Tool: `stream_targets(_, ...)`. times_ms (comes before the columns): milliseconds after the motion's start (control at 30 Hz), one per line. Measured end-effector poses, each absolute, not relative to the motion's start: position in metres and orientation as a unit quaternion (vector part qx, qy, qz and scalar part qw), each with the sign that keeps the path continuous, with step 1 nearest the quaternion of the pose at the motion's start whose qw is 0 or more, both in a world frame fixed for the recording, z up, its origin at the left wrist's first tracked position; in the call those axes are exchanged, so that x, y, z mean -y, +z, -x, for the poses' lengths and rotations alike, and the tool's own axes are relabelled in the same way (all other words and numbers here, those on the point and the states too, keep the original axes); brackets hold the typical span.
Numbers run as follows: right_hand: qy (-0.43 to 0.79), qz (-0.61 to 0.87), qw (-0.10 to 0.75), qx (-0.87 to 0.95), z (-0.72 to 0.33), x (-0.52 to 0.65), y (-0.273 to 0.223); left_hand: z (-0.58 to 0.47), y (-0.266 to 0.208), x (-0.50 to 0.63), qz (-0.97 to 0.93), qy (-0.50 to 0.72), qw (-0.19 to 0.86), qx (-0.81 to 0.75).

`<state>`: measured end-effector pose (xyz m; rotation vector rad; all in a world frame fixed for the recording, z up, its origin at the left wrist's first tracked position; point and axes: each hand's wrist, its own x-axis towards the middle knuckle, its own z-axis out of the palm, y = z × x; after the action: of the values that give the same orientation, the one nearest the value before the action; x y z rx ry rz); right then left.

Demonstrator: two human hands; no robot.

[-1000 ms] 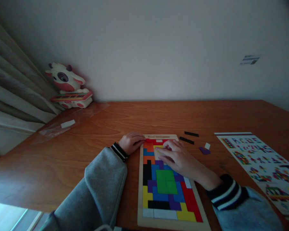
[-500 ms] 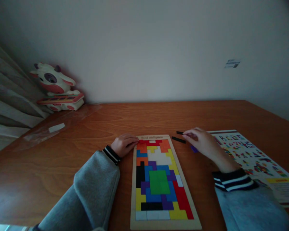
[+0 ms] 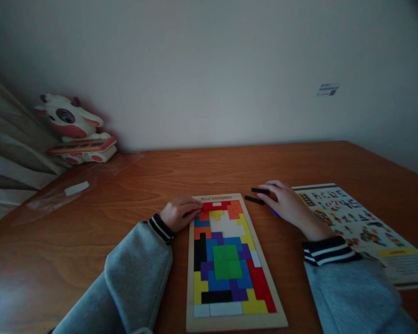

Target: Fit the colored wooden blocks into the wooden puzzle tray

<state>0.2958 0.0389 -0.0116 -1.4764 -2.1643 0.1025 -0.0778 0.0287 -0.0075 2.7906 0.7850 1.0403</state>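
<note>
A wooden puzzle board [image 3: 283,319] lies in front of me, filled mostly with coloured block pieces, with a bare pale gap [image 3: 227,226] in its upper part. My left hand [image 3: 181,212] grips the board's upper left edge, its fingertips over a red piece [image 3: 213,206]. To the right of the board, my right hand [image 3: 284,204] is open, thumb and fingers parted. Its fingertips touch or nearly touch two black bars, the farther one [image 3: 259,190] at the fingers and the nearer one [image 3: 253,200] by the thumb. A purple piece [image 3: 274,213] is partly hidden under this hand.
A printed pattern sheet [image 3: 379,236] lies right of my right hand, partly under the forearm. At the back left stands a cow-shaped toy keyboard [image 3: 80,132] beside a curtain [image 3: 14,144]. Clear plastic film [image 3: 48,202] lies at the left table edge. A wall [image 3: 209,74] rises behind.
My right hand's thumb and fingers have spread apart around the black bars, and more of the farther bar shows. The left hand stays at the board's edge. The view has shifted slightly.
</note>
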Motion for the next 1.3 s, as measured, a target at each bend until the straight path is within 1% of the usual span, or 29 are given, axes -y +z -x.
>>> stream_targets(100,0.016,0.561,0.242,0.791,-0.3,-0.043,-0.018,0.078,-0.006,-0.028,-0.907,0.334,0.03,-0.257)
stream_targets(167,0.019,0.58,0.25,0.775,-0.304,-0.045,-0.021,0.078,-0.005,-0.028,-0.907,0.333,0.028,-0.257)
stream_targets(300,0.054,0.589,0.274,0.758,-0.308,-0.049,-0.023,0.078,-0.005,-0.028,-0.906,0.332,0.025,-0.261)
stream_targets(500,0.09,0.602,0.282,0.742,-0.304,-0.047,-0.021,0.078,-0.006,-0.028,-0.905,0.326,0.019,-0.271)
stream_targets(667,0.157,0.616,0.327,0.7,-0.3,-0.044,-0.02,0.078,-0.006,-0.029,-0.905,0.323,0.013,-0.277)
stream_targets(733,0.166,0.616,0.338,0.692,-0.297,-0.042,-0.016,0.078,-0.006,-0.029,-0.904,0.324,0.014,-0.277)
stream_targets(900,0.161,0.562,0.34,0.737,-0.275,-0.028,0.006,0.078,-0.007,-0.029,-0.903,0.328,0.022,-0.275)
stream_targets(1000,0.182,0.516,0.344,0.763,-0.253,-0.016,0.016,0.079,-0.006,-0.029,-0.905,0.325,0.027,-0.272)
stream_targets(1133,0.206,0.459,0.349,0.791,-0.232,-0.008,0.016,0.078,-0.006,-0.028,-0.905,0.324,0.031,-0.274)
stream_targets(1300,0.206,0.446,0.335,0.804,-0.228,-0.006,0.012,0.078,-0.006,-0.028,-0.904,0.325,0.027,-0.277)
